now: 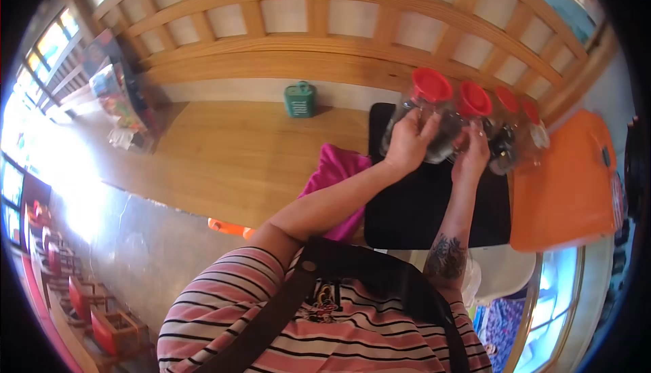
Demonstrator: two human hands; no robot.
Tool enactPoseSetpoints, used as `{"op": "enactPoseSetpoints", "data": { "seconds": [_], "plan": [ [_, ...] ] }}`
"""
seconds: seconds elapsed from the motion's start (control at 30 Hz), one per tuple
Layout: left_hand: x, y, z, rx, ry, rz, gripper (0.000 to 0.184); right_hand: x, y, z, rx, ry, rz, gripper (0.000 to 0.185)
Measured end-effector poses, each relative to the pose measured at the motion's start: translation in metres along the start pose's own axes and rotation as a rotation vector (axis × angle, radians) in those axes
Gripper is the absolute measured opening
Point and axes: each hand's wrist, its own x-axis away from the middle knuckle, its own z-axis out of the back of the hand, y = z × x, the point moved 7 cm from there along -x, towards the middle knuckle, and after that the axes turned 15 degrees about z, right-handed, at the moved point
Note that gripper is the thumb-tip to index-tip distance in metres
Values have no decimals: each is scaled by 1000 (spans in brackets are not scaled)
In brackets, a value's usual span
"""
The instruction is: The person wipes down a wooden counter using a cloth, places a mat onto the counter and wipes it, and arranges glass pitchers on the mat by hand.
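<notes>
My left hand (409, 141) is wrapped round a clear jar with a red lid (432, 85), its thumb and fingers against the jar's side. My right hand (472, 148) grips a second clear jar with a red lid (475, 98), right beside the first. Part of this second jar's body is hidden behind my fingers. To the right stand two more red-lidded clear jars, one with a lid (506, 98) nearer my hand and one with a lid (531, 110) farther along. Below the jars lies a black mat (434, 203).
An orange board or case (566, 183) lies to the right. A pink cloth (339, 176) touches the mat's left side. A green tin (300, 100) stands at the back of the wooden tabletop (224, 149). A wooden lattice rail (285, 54) borders the back; plastic-wrapped items (119, 95) stand far left.
</notes>
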Motion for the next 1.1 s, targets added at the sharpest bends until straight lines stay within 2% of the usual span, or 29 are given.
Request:
{"op": "enactPoseSetpoints", "data": {
  "seconds": [0.07, 0.17, 0.23, 0.33, 0.47, 0.5, 0.53, 0.67, 0.73, 0.87, 1.1],
  "plan": [
    [0, 0, 11, 99, 16, -2, 25, 5, -6, 2, 15, 136, 63, 16],
    [4, 6, 44, 31, 77, 98, 31, 10, -10, -5, -16, 171, 98, 17],
    [19, 23, 63, 101, 63, 128, 30, 18, -19, -15, -18, 167, 102, 18],
    [39, 40, 99, 129, 47, 139, 23, 38, -40, -43, -39, 87, 120, 18],
    [66, 68, 165, 137, 180, 82, 19, 70, -63, -103, -131, -35, 159, 17],
    [72, 70, 184, 103, 219, 81, 18, 78, -63, -119, -160, -58, 145, 17],
    [77, 71, 202, 67, 259, 79, 27, 86, -62, -135, -197, -79, 133, 17],
    [90, 77, 261, -27, 316, 19, 28, 122, -42, -198, -317, -147, 57, 17],
    [95, 80, 289, -74, 376, -31, 23, 140, -35, -227, -340, -173, 36, 17],
    [103, 83, 332, -82, 447, -4, 24, 170, -23, -276, -360, -208, -4, 19],
    [105, 87, 370, -126, 460, -41, 28, 208, -4, -317, -255, -252, -27, 18]
  ]
}}
